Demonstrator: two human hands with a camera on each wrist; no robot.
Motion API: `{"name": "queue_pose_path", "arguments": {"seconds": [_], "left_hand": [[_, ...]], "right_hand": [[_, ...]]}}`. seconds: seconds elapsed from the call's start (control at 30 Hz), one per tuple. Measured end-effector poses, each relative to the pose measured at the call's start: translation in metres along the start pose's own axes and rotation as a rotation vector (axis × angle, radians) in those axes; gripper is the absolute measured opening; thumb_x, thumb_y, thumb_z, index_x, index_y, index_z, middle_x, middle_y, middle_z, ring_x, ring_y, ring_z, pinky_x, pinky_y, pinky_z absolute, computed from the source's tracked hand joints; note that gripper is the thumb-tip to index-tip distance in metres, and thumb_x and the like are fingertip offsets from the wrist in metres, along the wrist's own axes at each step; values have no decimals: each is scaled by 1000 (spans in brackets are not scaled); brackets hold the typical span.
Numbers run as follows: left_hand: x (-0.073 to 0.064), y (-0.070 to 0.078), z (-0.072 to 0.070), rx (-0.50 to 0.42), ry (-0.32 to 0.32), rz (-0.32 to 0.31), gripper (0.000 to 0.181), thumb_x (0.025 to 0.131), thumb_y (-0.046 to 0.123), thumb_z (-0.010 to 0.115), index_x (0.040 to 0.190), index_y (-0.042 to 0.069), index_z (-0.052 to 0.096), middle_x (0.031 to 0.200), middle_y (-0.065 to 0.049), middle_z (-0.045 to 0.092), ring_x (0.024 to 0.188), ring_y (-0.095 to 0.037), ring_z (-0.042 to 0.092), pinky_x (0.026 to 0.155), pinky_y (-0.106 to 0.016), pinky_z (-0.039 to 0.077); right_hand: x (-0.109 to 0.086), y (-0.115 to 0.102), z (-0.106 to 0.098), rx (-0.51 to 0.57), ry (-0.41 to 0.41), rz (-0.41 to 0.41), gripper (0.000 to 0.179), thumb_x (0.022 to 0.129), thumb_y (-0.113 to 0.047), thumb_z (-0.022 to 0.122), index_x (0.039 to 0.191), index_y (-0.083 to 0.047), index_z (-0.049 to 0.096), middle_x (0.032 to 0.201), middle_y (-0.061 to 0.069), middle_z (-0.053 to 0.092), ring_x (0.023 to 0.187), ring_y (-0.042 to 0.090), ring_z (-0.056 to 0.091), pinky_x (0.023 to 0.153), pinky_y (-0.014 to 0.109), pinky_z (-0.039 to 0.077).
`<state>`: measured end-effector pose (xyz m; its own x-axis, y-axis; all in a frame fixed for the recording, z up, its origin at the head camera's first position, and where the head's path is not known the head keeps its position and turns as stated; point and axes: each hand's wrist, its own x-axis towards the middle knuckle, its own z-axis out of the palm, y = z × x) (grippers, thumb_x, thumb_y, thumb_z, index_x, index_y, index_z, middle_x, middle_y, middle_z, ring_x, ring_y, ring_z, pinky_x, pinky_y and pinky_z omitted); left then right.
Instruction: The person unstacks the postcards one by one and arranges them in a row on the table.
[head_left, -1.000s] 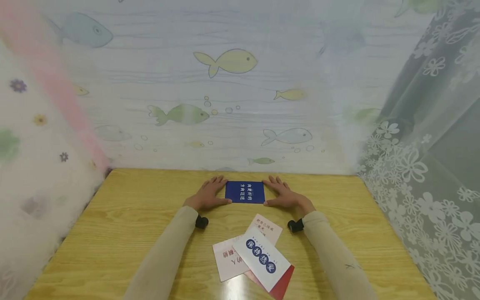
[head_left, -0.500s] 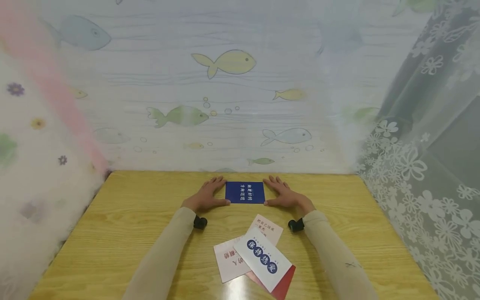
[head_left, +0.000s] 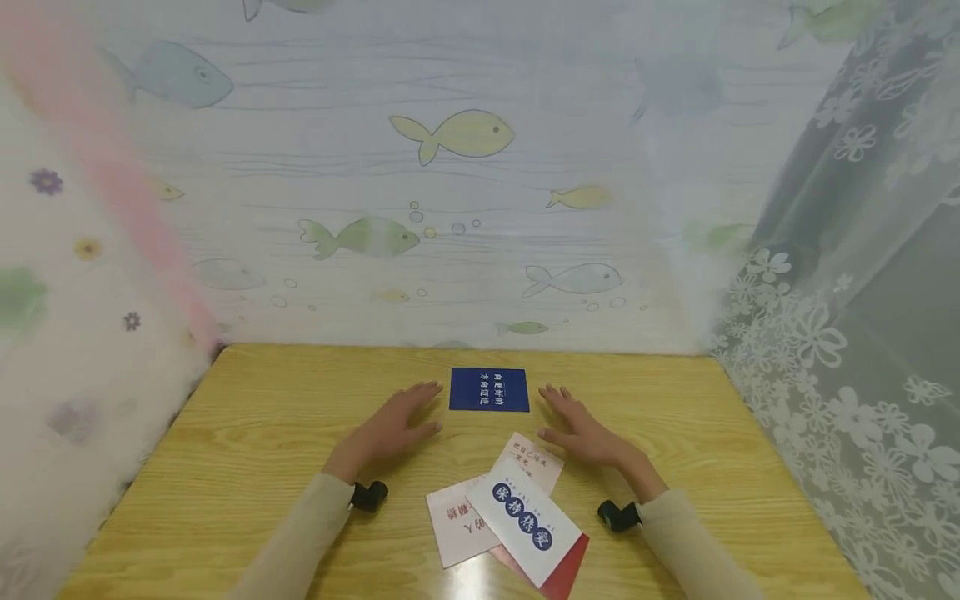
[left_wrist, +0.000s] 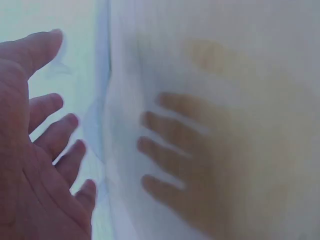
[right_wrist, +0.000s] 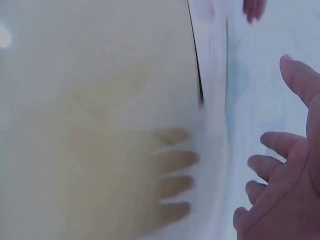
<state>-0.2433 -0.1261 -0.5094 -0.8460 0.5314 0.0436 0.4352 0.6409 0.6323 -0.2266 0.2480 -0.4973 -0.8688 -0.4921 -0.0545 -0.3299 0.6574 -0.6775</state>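
A dark blue card [head_left: 489, 390] with white characters lies flat near the table's far edge. My left hand [head_left: 390, 427] is just to its left, apart from it, fingers extended and holding nothing. On the card's other side my right hand [head_left: 588, 429] is likewise apart from it, its fingers loosely spread. Nearer to me lies an overlapping pile: a white card [head_left: 510, 496] with blue circles on top, a pink card [head_left: 459, 533] at left, another pink card [head_left: 543, 462] behind and a red card [head_left: 567, 567] partly hidden beneath. Both wrist views show bare, unoccupied fingers.
The wooden table [head_left: 247, 467] meets a fish-patterned cloth [head_left: 465, 225] along its back edge. Lace fabric [head_left: 817, 342] hangs on the right side, and a flowered cloth [head_left: 67, 367] on the left. Black wrist cameras [head_left: 369, 496] sit at both cuffs.
Both hands have left the blue card's short edges, drawing back toward me and outward. The blue card and the pile stay in place on the table.
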Motion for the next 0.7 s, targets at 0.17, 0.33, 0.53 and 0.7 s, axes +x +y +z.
{"name": "queue_pose_path", "arguments": {"seconds": [0.17,0.33,0.53,0.7], "left_hand": [[-34,13,19,-159,-20,-42,67,102,48,57,159,21,38,165,-7,33,155,-36,22,125,-58,20],[-55,36,38,-243,-24,-34,65,100,46,60,157,20,42,165,-9,33,154,-38,23,122,-64,20],[-61,59,58,-204,-63,72,60,100,38,63,151,11,49,162,-9,40,154,-38,22,122,-66,17],[-61,69,69,-85,-107,145,58,100,37,61,150,9,51,160,-6,43,154,-37,23,125,-63,11]], "right_hand": [[-44,-21,19,98,2,14,78,101,-38,61,163,-11,22,170,15,13,156,44,-1,121,69,7],[-83,-36,40,156,8,83,80,98,-43,65,163,-18,26,172,9,11,157,40,0,121,69,9],[-114,-51,60,127,-31,133,83,94,-44,69,162,-16,30,171,12,12,155,44,4,118,70,11],[-119,-55,68,57,-79,106,86,92,-46,70,161,-11,31,170,14,14,154,47,4,117,73,11]]}}
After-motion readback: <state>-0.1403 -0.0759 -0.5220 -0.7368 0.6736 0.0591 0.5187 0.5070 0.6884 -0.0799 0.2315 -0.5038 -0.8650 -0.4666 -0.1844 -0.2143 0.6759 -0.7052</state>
